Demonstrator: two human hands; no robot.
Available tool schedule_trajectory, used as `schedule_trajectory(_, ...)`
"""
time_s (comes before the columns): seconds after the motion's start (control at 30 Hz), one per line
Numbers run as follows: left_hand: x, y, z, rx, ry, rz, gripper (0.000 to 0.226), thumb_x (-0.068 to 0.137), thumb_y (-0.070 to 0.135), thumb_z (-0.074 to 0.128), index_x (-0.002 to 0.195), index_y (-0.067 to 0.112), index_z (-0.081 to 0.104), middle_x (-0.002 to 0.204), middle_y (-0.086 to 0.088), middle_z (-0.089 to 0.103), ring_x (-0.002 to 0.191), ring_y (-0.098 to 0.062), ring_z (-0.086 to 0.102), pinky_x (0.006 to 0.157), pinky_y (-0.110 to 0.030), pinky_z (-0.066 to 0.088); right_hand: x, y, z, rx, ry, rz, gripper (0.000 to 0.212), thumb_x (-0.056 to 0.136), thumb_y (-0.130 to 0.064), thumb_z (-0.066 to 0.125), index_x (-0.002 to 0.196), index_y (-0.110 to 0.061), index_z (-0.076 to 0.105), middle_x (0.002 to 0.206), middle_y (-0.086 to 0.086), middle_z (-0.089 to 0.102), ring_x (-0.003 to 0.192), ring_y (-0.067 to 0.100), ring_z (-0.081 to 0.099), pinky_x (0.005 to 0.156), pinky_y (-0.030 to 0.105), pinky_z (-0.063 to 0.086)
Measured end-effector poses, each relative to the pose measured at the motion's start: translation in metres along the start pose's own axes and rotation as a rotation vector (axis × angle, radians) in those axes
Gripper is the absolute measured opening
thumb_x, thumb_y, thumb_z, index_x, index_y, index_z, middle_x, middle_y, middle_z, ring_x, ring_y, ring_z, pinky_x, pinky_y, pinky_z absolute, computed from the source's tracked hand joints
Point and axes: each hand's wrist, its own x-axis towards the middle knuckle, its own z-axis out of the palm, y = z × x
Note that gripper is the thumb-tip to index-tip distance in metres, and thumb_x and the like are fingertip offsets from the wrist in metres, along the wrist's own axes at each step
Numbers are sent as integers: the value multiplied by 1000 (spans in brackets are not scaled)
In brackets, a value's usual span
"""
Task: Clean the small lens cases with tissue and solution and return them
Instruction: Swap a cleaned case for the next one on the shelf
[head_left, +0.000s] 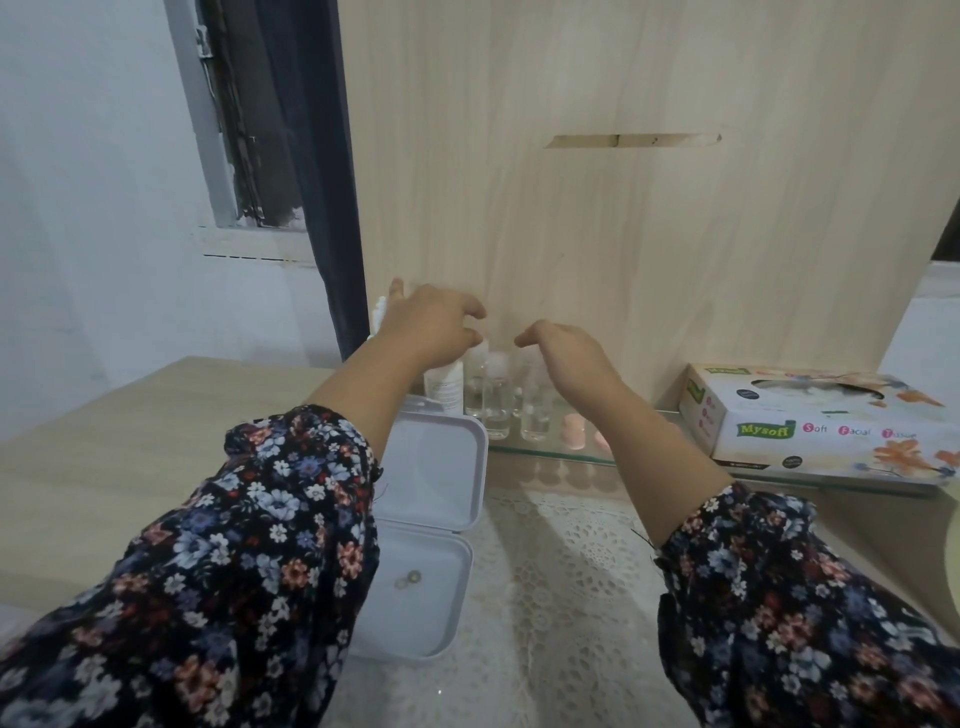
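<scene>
Two hands, left hand (431, 325) and right hand (566, 348) fingers loosely curled, empty, above three clear vials (496, 400), one open white case (421, 519) nearer, one tissue box (821, 421)

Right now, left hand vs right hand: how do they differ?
The left hand is higher, over the white bottle; the right hand is lower, over the clear vials. Left fingers point right, right fingers point left. Both hover, loosely curled, holding nothing.
</scene>
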Motion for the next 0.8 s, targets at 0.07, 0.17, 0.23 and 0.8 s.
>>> schedule_trajectory(0.07, -3, -6, -6, 22, 17, -2, 39, 91, 41, 56, 129, 34, 53, 126, 0, 59, 124, -22, 43, 112, -44, 14, -2, 4, -5, 59, 63, -45, 46, 76, -44, 39, 105, -26, 70, 114, -6, 64, 113, 21, 54, 102, 44, 41)
schedule_trajectory(0.17, -8, -12, -8, 145, -4, 9, 42, 87, 40, 61, 128, 32, 54, 120, 1, 62, 119, -23, 46, 109, -44, 20, -8, 14, -9, 48, 103, -84, 30, 85, -34, 46, 104, -27, 69, 103, -9, 65, 103, 18, 58, 96, 42, 46)
schedule_trajectory(0.23, -10, -12, -7, 183, -17, 1, 39, 88, 33, 63, 126, 30, 56, 118, 2, 63, 118, -22, 49, 112, -46, 14, -12, 20, -9, -2, 105, -76, 30, 81, -32, 51, 106, -30, 67, 103, -10, 66, 99, 16, 60, 95, 42, 48)
schedule_trajectory(0.8, -14, 3, -8, 141, 137, 108, 34, 90, 34, 57, 124, 32, 59, 121, 1, 61, 124, -21, 38, 112, -45, 13, -21, 22, -4, -108, 94, -78, 29, 84, -25, 58, 112, -34, 62, 88, -19, 56, 91, 17, 62, 91, 45, 50)
